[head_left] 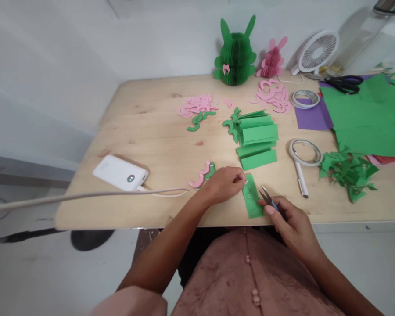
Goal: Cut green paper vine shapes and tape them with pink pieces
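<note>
Your pink buttoned shirt (246, 274) lies nearest, just below the table edge. Your right hand (291, 224) holds a small pair of scissors (269, 199), the blades slightly apart, just beside a green strip (254, 205) on the table in front of you. Your left hand (227, 182) has its fingers drawn into a narrow pinch at the strip's far end; whether anything small is caught between them, you cannot tell from here. The strip bears drawn lines, and its outline looks whole, so its cutting seems yet to be done. Just past your left hand lie a curved pink piece (202, 175) and a green one, apparently finished; beyond them, a pink pile (197, 105) and green curved pieces (197, 121) look cut as well. The folded green strips (260, 134) appear uncut and left over, while the green scraps (349, 173) to the right suggest plenty of trimming done. At the back, a green paper rabbit (237, 59) and a smaller pink one (271, 63) stand seemingly complete. The pale wooden table (151, 149) also bears a white power bank (120, 172), tape rolls (305, 100), a pen (301, 179), paper sheets (365, 116) and a fan (317, 52), against a plain white wall (167, 39).
</note>
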`<state>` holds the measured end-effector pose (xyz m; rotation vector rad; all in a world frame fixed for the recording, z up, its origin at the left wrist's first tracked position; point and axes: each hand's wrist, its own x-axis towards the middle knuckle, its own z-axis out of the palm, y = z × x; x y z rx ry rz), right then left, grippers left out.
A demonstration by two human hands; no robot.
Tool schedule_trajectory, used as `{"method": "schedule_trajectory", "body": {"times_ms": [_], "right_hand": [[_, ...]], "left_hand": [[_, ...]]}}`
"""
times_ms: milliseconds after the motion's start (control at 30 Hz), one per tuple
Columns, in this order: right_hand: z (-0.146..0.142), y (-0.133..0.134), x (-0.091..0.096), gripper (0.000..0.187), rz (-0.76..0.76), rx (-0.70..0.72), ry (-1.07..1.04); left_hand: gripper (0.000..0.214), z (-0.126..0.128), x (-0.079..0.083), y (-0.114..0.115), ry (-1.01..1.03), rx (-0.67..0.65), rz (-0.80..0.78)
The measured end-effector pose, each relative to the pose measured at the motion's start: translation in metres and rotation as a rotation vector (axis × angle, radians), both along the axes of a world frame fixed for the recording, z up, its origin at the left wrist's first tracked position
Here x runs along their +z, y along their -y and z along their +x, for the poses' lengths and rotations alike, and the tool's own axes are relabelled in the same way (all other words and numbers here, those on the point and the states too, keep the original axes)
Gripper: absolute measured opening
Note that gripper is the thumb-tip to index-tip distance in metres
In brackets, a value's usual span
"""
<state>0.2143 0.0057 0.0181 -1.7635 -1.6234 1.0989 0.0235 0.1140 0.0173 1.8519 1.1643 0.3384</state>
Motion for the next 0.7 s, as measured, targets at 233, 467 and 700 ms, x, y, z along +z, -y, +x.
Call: {"method": "schedule_trajectory", "body": {"times_ms": [233,467,700], "right_hand": [[0.002,0.0,-0.003,0.035,0.019,0.011,0.0],[0.001,0.001,-0.001,0.035,0.016,0.007,-0.001],[0.002,0.001,-0.003,0.032,0.038,0.015,-0.01]], "left_hand": [[0.017,0.008,0.006,-0.003,-0.161,-0.05,0.048],[0.019,0.016,0.012,-0.001,-0.301,-0.071,0.101],[0.019,0.019,0.014,-0.001,-0.354,-0.073,0.118]]}}
